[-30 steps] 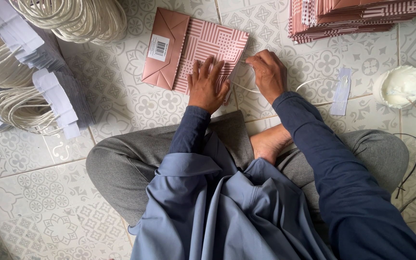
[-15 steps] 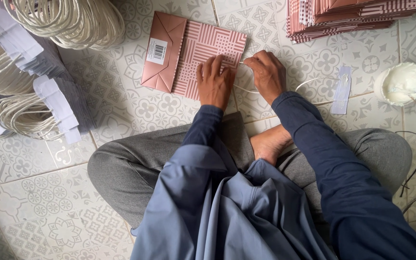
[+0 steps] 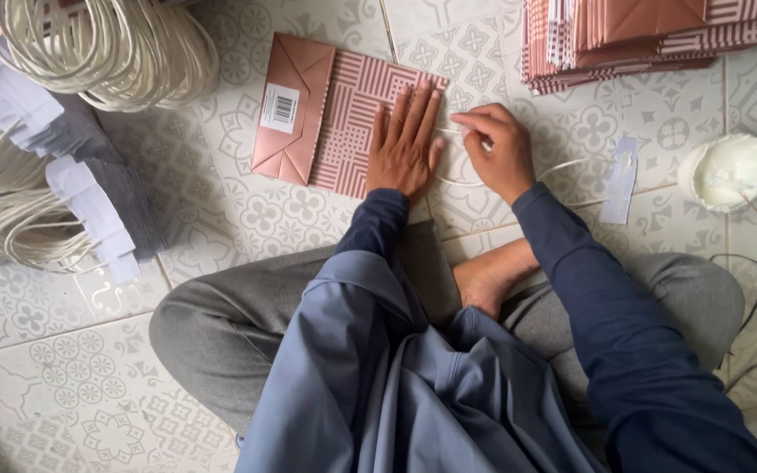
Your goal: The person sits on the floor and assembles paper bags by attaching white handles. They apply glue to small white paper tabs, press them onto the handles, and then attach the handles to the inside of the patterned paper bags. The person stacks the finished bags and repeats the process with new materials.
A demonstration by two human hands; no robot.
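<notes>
Fingers (image 3: pixel 413 118) of the left hand (image 3: pixel 406 149) lie flat and spread on a folded pink paper bag (image 3: pixel 343 114), gripping nothing and pinning its right edge to the tiled floor (image 3: pixel 247 228). The right hand (image 3: pixel 499 149), just at three o'clock of the left, is closed in a pinch on a white cord handle (image 3: pixel 484 180), whose loop trails across the tiles toward four o'clock. The bag lies at twelve o'clock of the seated person, with a white label on its folded copper-coloured bottom at the nine o'clock end.

As a judgement, the cord is being fixed at the bag's open edge. It goes best with the flat palm held firm so the paper cannot slide, and with the pinch kept low and close to the edge so that the cord end sits straight.

A stack of the same bags (image 3: pixel 650 35) rests at one o'clock. A white paper strip (image 3: pixel 621 180) lies at three o'clock, and beyond it stands a small round pot of white paste (image 3: pixel 727 171). Coils of white cord (image 3: pixel 107 48) fill the eleven o'clock corner, with more coils and bundled paper strips (image 3: pixel 89 201) at nine o'clock. The person sits cross-legged, with a bare foot (image 3: pixel 492 276) tucked below the hands.
</notes>
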